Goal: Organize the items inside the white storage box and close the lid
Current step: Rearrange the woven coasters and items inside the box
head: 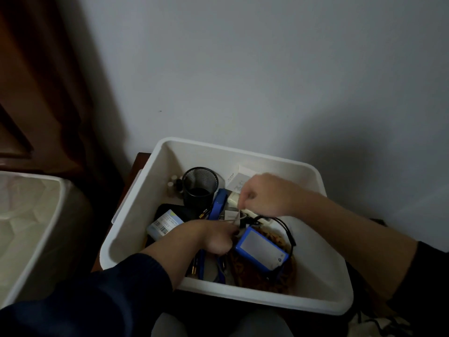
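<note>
The white rectangular plastic storage box (323,283) sits open on a dark wooden surface (139,164) against the wall, directly in front of the person. Its long axis runs from near-right to far-left in the head view. No lid can be identified with certainty; the pale plastic piece (29,227) at the left may be it.

Both hands work inside the box, at its centre. The left hand (213,237) reaches down among the contents, fingers curled; what it grasps is hidden. The right hand (264,194) is clenched in a pinch on a thin white cable (237,216) and holds it up, probably to free it from the tangle before sorting.

A blue rectangular battery pack (261,251) lies flat, its long axis pointing near-right, with a black lead (284,227) looping off it. A black mesh pen cup (200,186) stands upright at the far-left corner, beside small bottles (173,187). A labelled blue packet (164,223) lies at the left.
</note>
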`<act>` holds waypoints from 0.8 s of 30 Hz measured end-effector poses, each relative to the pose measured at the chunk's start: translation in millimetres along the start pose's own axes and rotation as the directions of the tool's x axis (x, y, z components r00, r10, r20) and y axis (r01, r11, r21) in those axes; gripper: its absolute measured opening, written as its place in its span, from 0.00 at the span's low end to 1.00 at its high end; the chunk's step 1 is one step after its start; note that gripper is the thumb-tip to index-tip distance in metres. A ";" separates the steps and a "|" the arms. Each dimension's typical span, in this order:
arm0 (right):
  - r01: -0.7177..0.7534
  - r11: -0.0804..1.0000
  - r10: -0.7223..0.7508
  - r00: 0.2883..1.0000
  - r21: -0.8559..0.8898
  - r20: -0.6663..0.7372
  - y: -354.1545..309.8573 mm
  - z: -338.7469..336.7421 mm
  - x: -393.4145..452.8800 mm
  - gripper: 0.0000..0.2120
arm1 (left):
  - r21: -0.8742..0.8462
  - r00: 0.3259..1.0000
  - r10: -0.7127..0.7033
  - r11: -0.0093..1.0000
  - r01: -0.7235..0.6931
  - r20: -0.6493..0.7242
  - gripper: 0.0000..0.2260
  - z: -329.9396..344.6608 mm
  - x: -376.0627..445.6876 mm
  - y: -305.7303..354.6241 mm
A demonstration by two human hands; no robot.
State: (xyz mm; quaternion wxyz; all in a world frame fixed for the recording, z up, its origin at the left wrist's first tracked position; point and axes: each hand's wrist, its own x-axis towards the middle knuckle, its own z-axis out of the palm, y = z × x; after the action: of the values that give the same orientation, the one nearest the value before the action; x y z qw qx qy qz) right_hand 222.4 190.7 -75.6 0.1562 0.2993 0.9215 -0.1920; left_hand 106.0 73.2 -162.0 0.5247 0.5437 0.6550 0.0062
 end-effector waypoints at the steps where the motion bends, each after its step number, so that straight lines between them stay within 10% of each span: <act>1: -0.026 0.995 0.035 0.995 -0.098 0.090 -2.2 9.9 2.1 0.12 | -0.003 1.000 0.016 1.000 -0.017 -0.021 0.26 0.9 1.4 0.2; 17: -0.125 0.899 0.231 0.949 -0.419 0.213 36.0 60.6 4.1 0.19 | 0.155 0.996 -0.071 0.985 0.079 -0.059 0.04 -1.0 -2.3 9.4; 24: -0.218 0.940 0.283 0.929 -0.263 0.240 36.4 64.2 7.0 0.11 | 0.313 0.991 -0.131 0.942 0.124 0.001 0.18 -3.2 -12.6 19.8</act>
State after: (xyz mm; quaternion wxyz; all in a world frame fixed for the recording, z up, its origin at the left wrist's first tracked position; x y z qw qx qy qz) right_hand 250.4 192.6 -144.2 0.3396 0.3654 0.8608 -0.1009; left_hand 115.9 74.0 -140.6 0.4385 0.5766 0.6756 -0.1374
